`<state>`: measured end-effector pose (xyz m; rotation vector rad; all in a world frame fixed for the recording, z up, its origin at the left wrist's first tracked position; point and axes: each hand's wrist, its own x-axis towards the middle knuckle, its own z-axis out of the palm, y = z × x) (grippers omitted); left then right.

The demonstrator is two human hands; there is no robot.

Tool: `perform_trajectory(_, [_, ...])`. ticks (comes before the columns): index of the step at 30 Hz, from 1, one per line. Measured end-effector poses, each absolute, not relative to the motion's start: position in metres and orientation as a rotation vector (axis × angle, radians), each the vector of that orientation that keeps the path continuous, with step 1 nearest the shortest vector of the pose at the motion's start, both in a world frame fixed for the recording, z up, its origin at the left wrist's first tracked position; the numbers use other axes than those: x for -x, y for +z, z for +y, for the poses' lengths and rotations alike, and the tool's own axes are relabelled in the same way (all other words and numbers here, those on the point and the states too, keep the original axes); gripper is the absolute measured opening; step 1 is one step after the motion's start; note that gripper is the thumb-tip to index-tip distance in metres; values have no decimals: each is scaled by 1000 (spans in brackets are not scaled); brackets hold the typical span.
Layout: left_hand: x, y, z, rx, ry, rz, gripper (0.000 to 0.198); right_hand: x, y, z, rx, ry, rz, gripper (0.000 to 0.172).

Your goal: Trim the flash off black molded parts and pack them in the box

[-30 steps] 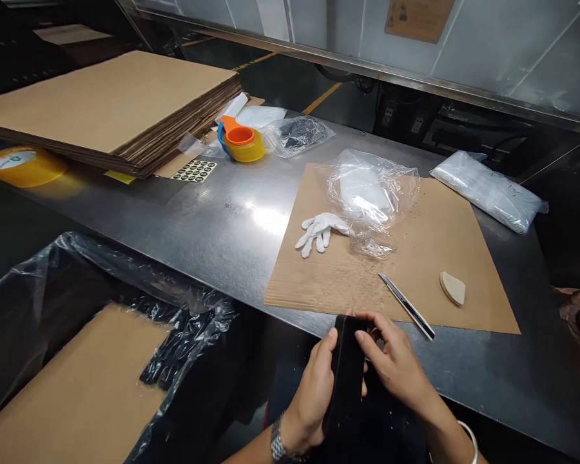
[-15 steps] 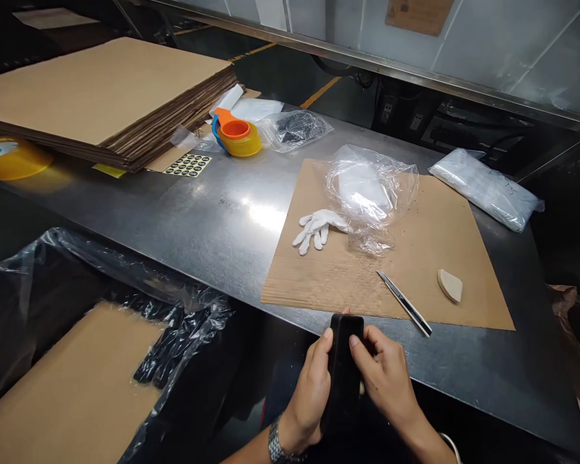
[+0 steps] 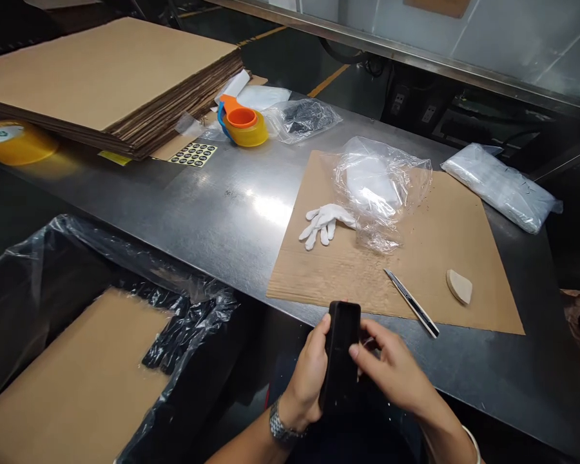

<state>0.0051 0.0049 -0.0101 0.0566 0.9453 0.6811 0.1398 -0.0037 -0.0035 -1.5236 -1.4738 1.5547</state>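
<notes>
A black, elongated, hollow tray-like piece (image 3: 342,351) is held upright in front of the table's near edge. My left hand (image 3: 309,374) wraps round its left side, thumb along the rim. At its right edge my right hand (image 3: 389,364) is closed, with the thumb against the rim and the fingers partly hidden behind. A craft knife (image 3: 410,303) lies on the cardboard sheet (image 3: 328,283), its handle end over the near edge. Right of it rests a beige wedge-shaped pad (image 3: 459,287). Further left lies a white glove (image 3: 326,224), beside a clear plastic bag (image 3: 374,180).
A tall stack of cardboard (image 3: 111,71) fills the back left of the metal table (image 3: 212,212). Near it are a tape dispenser (image 3: 244,125) and a sticker sheet (image 3: 193,154). A wrapped plastic packet (image 3: 502,187) lies at right. A bag-lined bin (image 3: 198,335) stands front left.
The view has shifted slightly. My right hand has slid a little down the black piece's right edge, and its thumb has moved from the inside toward the rim. My left hand keeps its hold.
</notes>
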Motion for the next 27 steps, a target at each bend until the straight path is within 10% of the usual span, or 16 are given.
perform_trajectory(6, [-4,-11,14,50,670,932,59,-136,9,-13,1340,1680,-1536,82])
perform_trajectory(17, [-5,-19,39,10,724,897,43,-158,-7,11,1604,1360,-1366,37])
perform_trajectory(27, [-1,-1,41,-582,771,827,37,-133,-18,40,1461,1440,-741,59])
